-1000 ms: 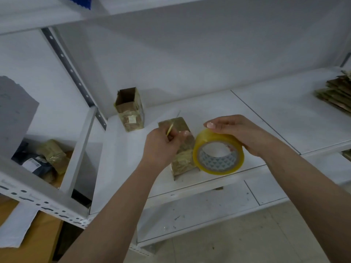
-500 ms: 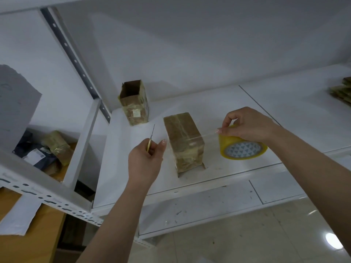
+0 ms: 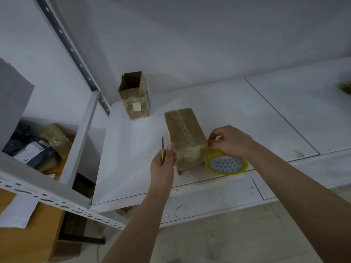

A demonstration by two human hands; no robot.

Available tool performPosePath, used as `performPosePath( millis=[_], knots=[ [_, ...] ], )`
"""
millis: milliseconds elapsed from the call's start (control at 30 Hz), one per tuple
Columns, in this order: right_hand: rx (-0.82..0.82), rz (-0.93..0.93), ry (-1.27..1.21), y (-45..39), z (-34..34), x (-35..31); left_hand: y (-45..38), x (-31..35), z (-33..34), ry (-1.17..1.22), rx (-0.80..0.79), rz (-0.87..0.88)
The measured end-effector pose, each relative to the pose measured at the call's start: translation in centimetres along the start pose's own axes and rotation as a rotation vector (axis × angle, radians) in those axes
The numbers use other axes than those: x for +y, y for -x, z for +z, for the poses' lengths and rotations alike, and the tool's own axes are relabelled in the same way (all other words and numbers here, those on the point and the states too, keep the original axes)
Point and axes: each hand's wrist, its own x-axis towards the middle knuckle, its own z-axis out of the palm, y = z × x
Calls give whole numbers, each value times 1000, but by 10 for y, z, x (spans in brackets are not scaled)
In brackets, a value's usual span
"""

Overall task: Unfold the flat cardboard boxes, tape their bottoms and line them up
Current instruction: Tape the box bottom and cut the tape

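Observation:
A small brown cardboard box (image 3: 185, 133) stands on the white shelf (image 3: 237, 111) with its taped end facing up. My left hand (image 3: 162, 166) grips a thin yellow-handled knife (image 3: 162, 148), blade pointing up, against the box's left side. My right hand (image 3: 230, 141) holds the yellow tape roll (image 3: 226, 164) and presses the tape at the box's right edge. The roll lies flat on the shelf right beside the box. A second box (image 3: 134, 95), open at the top, stands at the shelf's back left corner.
A perforated metal upright (image 3: 72, 50) and a white post (image 3: 81, 141) bound the shelf on the left. Beyond them lie wrapped parcels (image 3: 36, 147). Flat cardboard (image 3: 345, 87) shows at the far right edge. A wooden surface with a paper sheet (image 3: 18, 211) is lower left.
My right hand brought the tape roll down onto the shelf and in against the box's right side. My left hand with the knife moved from the box top to its left side.

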Motion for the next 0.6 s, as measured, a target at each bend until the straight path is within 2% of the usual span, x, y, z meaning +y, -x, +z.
performPosePath(
  millis=[233, 433, 500, 600],
  knots=[
    [-2, 31, -39, 8, 16, -1, -17, -1, -16, 43, -33, -95],
    [4, 57, -84, 13, 20, -1, -10, -11, -21, -161, -87, -228],
    [8, 64, -104, 15, 19, 0, -14, -1, -31, -252, -51, -141],
    [-5, 76, -139, 17, 18, -1, -25, 40, -41, -279, -24, 94]
  ],
)
